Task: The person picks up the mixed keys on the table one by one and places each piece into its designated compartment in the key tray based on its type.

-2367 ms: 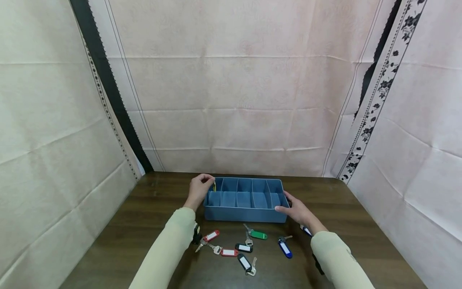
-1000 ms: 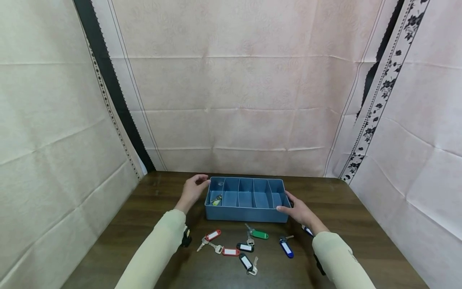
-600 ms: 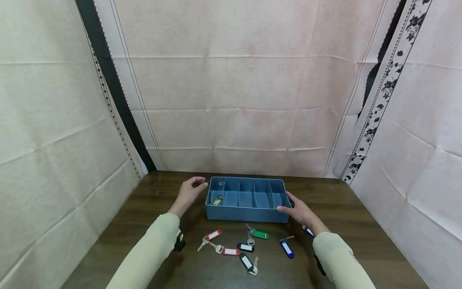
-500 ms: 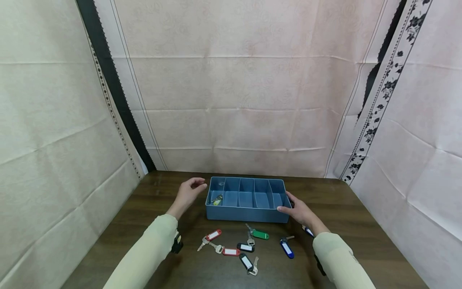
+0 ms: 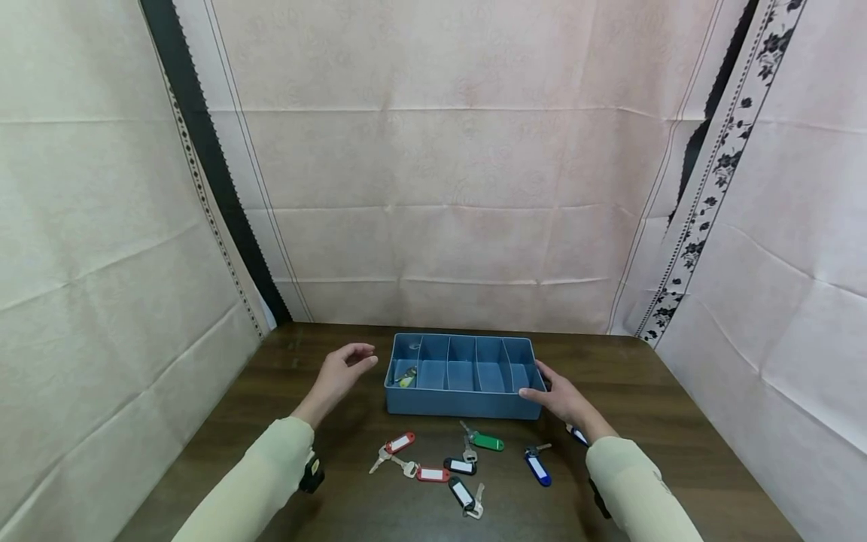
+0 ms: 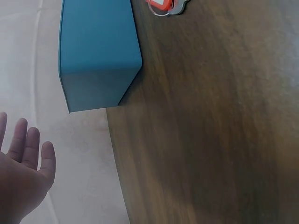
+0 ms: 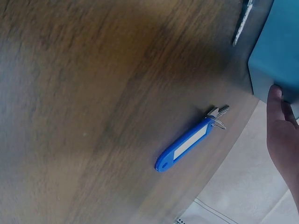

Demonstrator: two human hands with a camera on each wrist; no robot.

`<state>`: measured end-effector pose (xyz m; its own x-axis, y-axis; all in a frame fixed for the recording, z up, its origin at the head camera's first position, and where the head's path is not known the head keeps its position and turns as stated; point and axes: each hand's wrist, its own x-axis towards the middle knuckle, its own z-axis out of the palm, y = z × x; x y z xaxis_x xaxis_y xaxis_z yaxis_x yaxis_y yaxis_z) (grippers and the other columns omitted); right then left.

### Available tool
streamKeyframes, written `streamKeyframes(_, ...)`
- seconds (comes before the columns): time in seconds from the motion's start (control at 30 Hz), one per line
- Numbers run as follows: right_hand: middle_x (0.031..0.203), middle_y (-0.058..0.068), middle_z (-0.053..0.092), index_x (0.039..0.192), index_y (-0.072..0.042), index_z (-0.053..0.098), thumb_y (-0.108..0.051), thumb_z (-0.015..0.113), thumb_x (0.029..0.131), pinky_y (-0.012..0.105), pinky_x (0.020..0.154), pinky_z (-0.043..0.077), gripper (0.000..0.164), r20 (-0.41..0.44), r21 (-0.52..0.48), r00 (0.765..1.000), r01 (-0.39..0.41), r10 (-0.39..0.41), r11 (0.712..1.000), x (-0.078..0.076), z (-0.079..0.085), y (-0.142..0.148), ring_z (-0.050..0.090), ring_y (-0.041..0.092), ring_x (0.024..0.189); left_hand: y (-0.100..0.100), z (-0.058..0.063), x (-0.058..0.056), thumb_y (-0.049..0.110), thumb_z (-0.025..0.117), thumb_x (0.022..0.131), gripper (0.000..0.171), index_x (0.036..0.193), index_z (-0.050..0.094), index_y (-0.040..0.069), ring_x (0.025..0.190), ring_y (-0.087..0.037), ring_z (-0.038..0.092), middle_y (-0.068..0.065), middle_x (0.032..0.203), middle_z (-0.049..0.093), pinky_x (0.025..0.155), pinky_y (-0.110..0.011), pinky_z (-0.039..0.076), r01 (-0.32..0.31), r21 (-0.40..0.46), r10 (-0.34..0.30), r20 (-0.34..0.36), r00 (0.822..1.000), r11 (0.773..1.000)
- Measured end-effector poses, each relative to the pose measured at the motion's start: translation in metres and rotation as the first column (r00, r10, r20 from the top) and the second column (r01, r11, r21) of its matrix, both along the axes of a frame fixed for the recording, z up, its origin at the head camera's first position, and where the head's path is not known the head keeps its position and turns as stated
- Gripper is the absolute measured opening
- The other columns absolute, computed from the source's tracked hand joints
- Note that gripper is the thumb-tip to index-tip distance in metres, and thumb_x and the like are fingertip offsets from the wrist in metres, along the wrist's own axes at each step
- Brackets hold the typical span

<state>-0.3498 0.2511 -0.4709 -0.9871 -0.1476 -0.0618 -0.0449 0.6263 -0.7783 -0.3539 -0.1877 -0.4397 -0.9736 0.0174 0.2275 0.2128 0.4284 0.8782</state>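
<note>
A blue box [image 5: 463,404] with a row of compartments stands near the back of the table. Inside its leftmost compartment lies a key with a yellow-green tag [image 5: 406,379]. My left hand [image 5: 336,380] hovers left of the box, fingers loosely bent and holding nothing; the left wrist view shows the hand [image 6: 27,175] apart from the box's end. My right hand [image 5: 565,399] grips the box's right end, thumb on the front wall and fingers around the side. In the right wrist view, a blue key tag [image 7: 187,143] lies on the table near that hand.
Tagged keys lie scattered before the box: a red tag [image 5: 400,443], another red tag [image 5: 432,475], a green tag [image 5: 488,442], a black tag [image 5: 460,466], a dark tag [image 5: 462,493] and a blue tag [image 5: 538,468]. Cloth [image 5: 433,226] hangs behind and beside the table.
My left hand has let the key with the yellow-green tag drop into the leftmost compartment, then moved left and nearer, away from the box. My right hand stays on the box's right end.
</note>
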Motion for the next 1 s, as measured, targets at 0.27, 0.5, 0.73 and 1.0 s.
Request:
streamKeyframes(0.27, 0.159, 0.028, 0.020, 0.159, -0.011, 0.017, -0.060, 0.067, 0.086, 0.068, 0.107, 0.026, 0.102, -0.005, -0.008, 1.000, 0.002, -0.002, 1.000, -0.002, -0.002, 0.001, 0.020, 0.053, 0.142, -0.002, -0.004, 0.010, 0.023, 0.069, 0.095, 0.031, 0.122, 0.066, 0.008, 0.111, -0.026, 0.057, -0.009, 0.118, 0.065, 0.096, -0.045, 0.047, 0.023, -0.012, -0.022, 0.018, 1.000, 1.000)
streamKeyframes(0.5, 0.159, 0.027, 0.020, 0.159, -0.013, 0.017, -0.064, 0.067, 0.084, 0.069, 0.106, 0.026, 0.104, 0.009, -0.010, 1.000, 0.009, -0.009, 1.000, -0.001, -0.002, 0.001, 0.020, 0.053, 0.142, -0.004, -0.010, 0.021, 0.023, 0.069, 0.095, 0.029, 0.120, 0.066, 0.009, 0.106, -0.025, 0.058, -0.007, 0.114, 0.065, 0.093, -0.043, 0.049, 0.050, -0.021, -0.049, 0.045, 0.998, 0.999)
streamKeyframes(0.73, 0.159, 0.027, 0.020, 0.159, -0.012, 0.017, -0.064, 0.066, 0.084, 0.069, 0.106, 0.026, 0.104, 0.006, -0.009, 1.000, 0.013, -0.013, 1.000, 0.000, -0.001, -0.001, 0.020, 0.053, 0.142, -0.005, -0.019, 0.028, 0.021, 0.070, 0.094, 0.027, 0.118, 0.067, 0.010, 0.105, -0.023, 0.059, -0.004, 0.112, 0.066, 0.091, -0.043, 0.051, 0.064, -0.039, -0.062, 0.067, 0.996, 0.997)
streamKeyframes(1.0, 0.159, 0.027, 0.020, 0.159, -0.012, 0.016, -0.062, 0.066, 0.086, 0.069, 0.106, 0.025, 0.101, 0.005, -0.004, 1.000, 0.018, -0.018, 1.000, 0.001, -0.001, -0.002, 0.020, 0.053, 0.142, -0.004, -0.033, 0.038, 0.021, 0.071, 0.093, 0.028, 0.118, 0.067, 0.009, 0.102, -0.021, 0.060, 0.000, 0.106, 0.067, 0.088, -0.044, 0.051, 0.117, -0.096, -0.104, 0.129, 0.986, 0.988)
